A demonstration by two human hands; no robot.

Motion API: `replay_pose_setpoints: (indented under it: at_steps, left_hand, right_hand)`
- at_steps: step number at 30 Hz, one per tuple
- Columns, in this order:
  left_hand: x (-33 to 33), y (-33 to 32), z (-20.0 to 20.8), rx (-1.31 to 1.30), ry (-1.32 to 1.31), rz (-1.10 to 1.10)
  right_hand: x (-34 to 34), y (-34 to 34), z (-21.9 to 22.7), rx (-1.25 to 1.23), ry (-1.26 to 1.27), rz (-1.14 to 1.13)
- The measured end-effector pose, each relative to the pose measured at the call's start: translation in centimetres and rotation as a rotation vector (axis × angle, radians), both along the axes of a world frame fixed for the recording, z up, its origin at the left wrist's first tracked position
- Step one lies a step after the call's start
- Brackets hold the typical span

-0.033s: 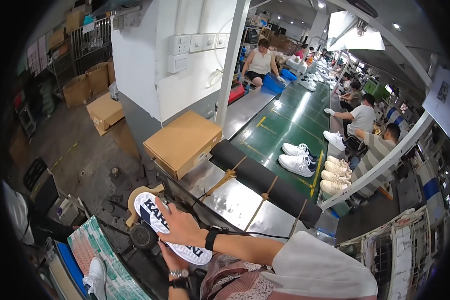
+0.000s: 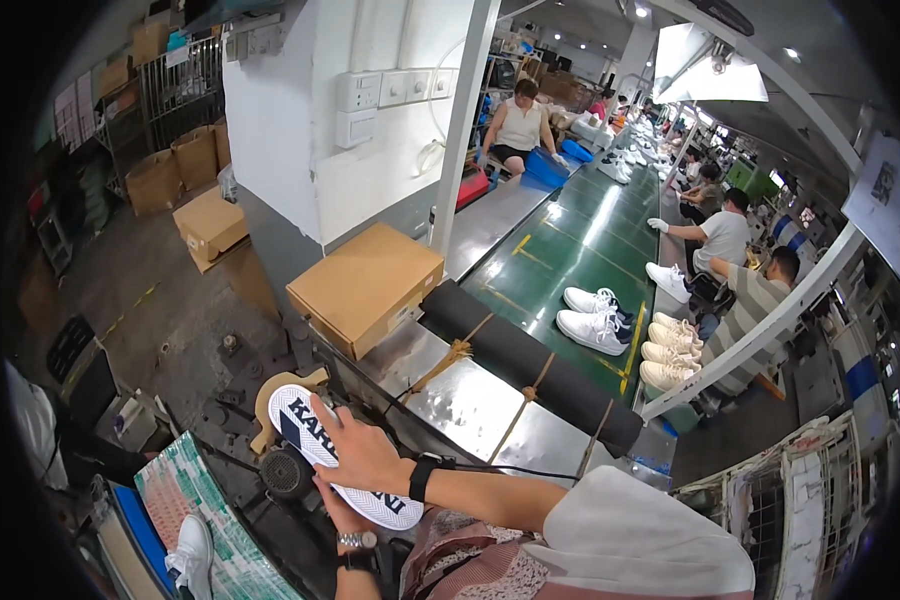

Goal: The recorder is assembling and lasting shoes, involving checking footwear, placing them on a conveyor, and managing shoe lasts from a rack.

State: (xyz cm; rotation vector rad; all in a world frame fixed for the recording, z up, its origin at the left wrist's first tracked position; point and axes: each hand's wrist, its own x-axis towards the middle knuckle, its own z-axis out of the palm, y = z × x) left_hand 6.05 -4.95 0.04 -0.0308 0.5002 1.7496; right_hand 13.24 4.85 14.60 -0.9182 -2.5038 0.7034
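Note:
Sole up, a white shoe point(image 2: 292, 408) with a navy patch and dark lettering on its sole is held at the lower middle. My right hand point(image 2: 365, 455), a black band on its wrist, lies across the sole with the fingers closed on the shoe. Below it my left hand point(image 2: 340, 510), with a metal watch at the wrist, grips the shoe's side; its fingers are partly hidden. Behind the toe stands a tan curved machine part point(image 2: 263, 438) beside a dark round motor point(image 2: 287, 471). Whether the shoe touches it I cannot tell.
A white sneaker point(image 2: 192, 555) rests on a patterned board at lower left. A cardboard box point(image 2: 368, 285) sits beyond my hands. A dark roller point(image 2: 530, 365) crosses the end of a green conveyor point(image 2: 510, 290) carrying white sneakers point(image 2: 592, 328) and cream shoes point(image 2: 670, 352). Several people sit alongside.

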Motion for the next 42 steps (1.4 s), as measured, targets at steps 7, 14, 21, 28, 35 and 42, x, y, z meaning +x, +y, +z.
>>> replay_pose_setpoints:
  at_steps: [7,14,21,28,35,42]
  left_hand:
    - [-0.1,1.7,-1.6,0.150,0.093,0.136]
    - [0.5,0.8,0.2,0.163,0.165,0.065]
    - [-0.5,-9.0,-0.1,0.037,0.328,-0.203]
    - [-3.4,-17.6,7.6,-0.538,1.328,-0.536]
    - [-0.3,-21.2,4.7,-0.994,1.783,-0.699]
    - [5.0,-9.9,2.5,-0.957,1.921,-0.630]
  right_hand:
    - [0.6,-1.1,-0.1,0.018,0.089,-0.065]
    - [1.7,-2.8,-0.7,0.040,0.219,-0.121]
    - [9.3,-5.3,-5.0,-0.714,0.636,-0.169]
    - [0.7,0.4,-10.1,-1.911,0.804,0.076]
    - [-1.0,-0.7,-7.9,-1.887,0.661,0.026]
    - [13.5,4.6,-4.1,-1.285,0.726,0.341]
